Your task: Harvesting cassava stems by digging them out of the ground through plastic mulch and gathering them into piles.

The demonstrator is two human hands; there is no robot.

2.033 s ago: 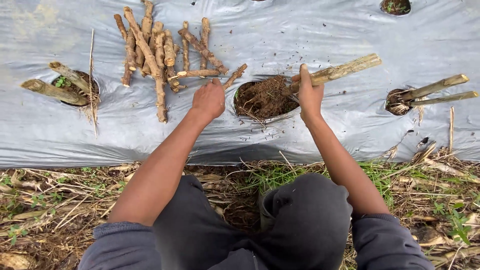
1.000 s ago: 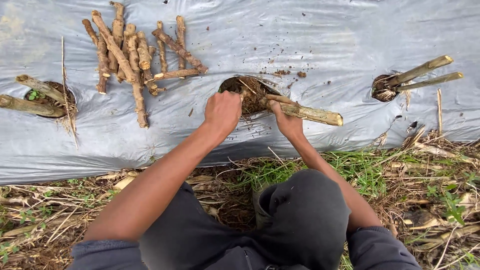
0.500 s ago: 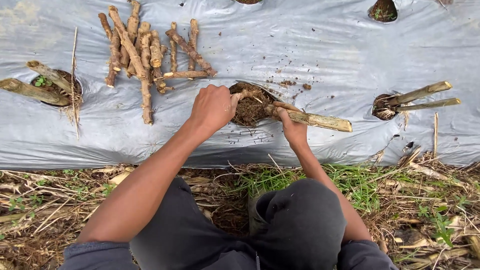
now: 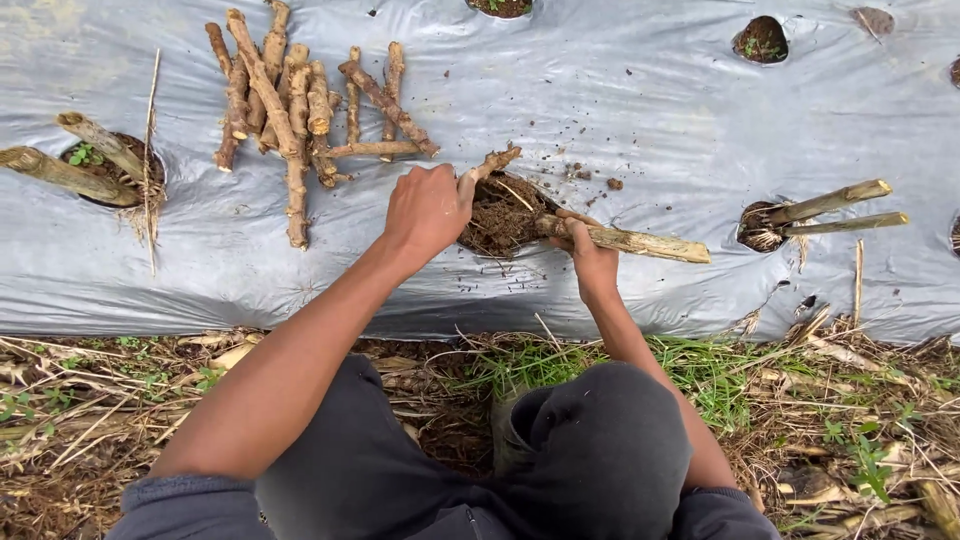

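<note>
My left hand (image 4: 428, 208) grips a short knobbly brown stick (image 4: 497, 160) at the left rim of a soil-filled hole (image 4: 503, 215) in the grey plastic mulch sheet (image 4: 620, 90). My right hand (image 4: 590, 253) holds a longer pale stem cutting (image 4: 640, 242) slanting into the right side of the same hole. A pile of several brown stem cuttings (image 4: 300, 100) lies on the sheet up and left of my left hand.
Two cuttings stand in a hole at the left (image 4: 85, 160) and two more in a hole at the right (image 4: 810, 212). Other holes (image 4: 760, 38) dot the sheet's far edge. Dry straw and grass (image 4: 800, 400) cover the ground by my knees.
My left hand has taken up the short stick at the hole's rim. My right hand still holds the pale cutting, which has settled lower into the soil.
</note>
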